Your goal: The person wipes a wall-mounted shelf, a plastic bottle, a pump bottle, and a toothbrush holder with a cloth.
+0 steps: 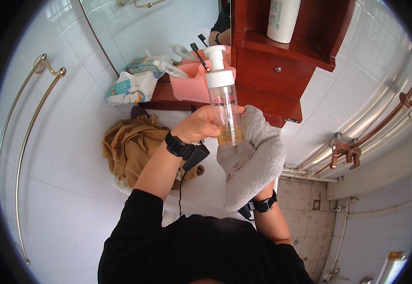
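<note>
My left hand (196,125) is closed round a clear pump bottle (225,111) with a white foaming pump top. Amber liquid lies in its lower part, and it stands nearly upright in my grip. A fingertip shows past its right side. Just right of the bottle, a fluffy grey towelling cloth (258,158) is held up, with brownish stains on the side facing me. My right hand (264,191) is behind and under this cloth; only its wrist end shows, and its fingers are hidden.
Brown fabric (132,146) lies heaped in the white basin (209,182). A pink holder (184,87) with toothbrush and tube, and wipes packs (132,87), stand behind. A red-brown cabinet (272,73) carries a white bottle (283,21). A metal rail (35,116) is left, a tap (345,152) right.
</note>
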A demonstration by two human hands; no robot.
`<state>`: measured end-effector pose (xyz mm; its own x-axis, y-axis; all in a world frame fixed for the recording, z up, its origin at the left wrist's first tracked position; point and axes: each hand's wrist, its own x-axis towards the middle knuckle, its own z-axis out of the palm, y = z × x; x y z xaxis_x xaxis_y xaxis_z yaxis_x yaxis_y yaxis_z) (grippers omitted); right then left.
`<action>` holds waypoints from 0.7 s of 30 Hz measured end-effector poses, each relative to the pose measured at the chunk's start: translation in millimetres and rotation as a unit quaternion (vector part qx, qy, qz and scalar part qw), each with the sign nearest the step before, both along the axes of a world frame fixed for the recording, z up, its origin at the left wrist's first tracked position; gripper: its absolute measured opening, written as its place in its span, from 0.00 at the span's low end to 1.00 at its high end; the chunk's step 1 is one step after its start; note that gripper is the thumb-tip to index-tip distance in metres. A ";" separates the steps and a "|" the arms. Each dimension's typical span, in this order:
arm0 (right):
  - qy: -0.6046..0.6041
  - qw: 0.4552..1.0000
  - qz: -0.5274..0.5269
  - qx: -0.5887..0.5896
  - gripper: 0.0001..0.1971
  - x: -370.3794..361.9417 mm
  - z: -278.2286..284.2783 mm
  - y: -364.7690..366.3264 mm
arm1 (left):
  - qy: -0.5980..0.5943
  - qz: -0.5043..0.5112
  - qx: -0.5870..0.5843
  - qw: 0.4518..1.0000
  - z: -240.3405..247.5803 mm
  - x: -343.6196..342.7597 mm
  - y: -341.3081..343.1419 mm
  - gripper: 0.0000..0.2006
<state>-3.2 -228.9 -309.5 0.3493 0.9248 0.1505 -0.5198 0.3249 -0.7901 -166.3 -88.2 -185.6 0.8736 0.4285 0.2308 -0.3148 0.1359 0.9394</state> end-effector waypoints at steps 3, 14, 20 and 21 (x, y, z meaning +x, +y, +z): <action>-0.012 1.000 0.002 -0.006 0.23 -0.9 0.7 -2.6 | 0.005 -0.004 0.002 1.000 -0.3 0.4 -0.2 0.40; -0.278 0.960 -0.041 0.021 0.24 1.9 9.2 -9.8 | 0.004 0.003 0.001 1.000 -1.5 3.6 0.3 0.40; -0.134 0.991 0.010 -0.023 0.24 -4.6 21.1 -11.7 | -0.003 0.015 -0.036 0.999 -8.8 3.3 1.0 0.38; -0.096 0.994 0.022 -0.036 0.23 -4.4 19.0 -11.5 | -0.006 0.011 -0.040 0.999 -11.1 4.3 2.3 0.37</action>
